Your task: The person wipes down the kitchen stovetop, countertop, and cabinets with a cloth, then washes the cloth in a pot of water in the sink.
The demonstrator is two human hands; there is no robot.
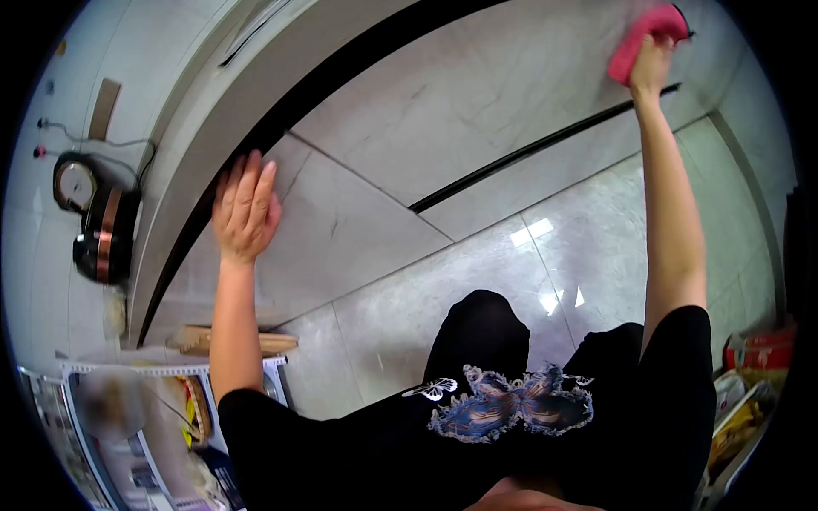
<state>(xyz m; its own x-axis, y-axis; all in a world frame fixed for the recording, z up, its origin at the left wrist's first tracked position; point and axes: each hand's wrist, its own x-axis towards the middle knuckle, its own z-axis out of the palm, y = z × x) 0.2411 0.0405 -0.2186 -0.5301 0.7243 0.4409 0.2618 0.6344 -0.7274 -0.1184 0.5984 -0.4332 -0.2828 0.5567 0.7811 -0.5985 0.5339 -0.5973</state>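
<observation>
My right hand (652, 66) is pressing a pink cloth (630, 53) to the marble-patterned cabinet front (409, 111), near its far right end. Part of the cloth is bunched beyond my fingers, and a dark edge shows on it. My left hand (246, 209) lies with fingers stretched out against the left cabinet panel. Its fingertips reach the black strip (294, 111) under the counter edge, and it holds nothing. Below the right panel runs a shorter black strip (528, 157).
On the counter at left stands a black appliance with a copper band (109, 234), with a cord behind it. A white rack (153, 370) with goods is at lower left, beside wooden boards (196, 341). Boxes and bags (750, 375) stand at right. The tiled floor (383, 319) is glossy.
</observation>
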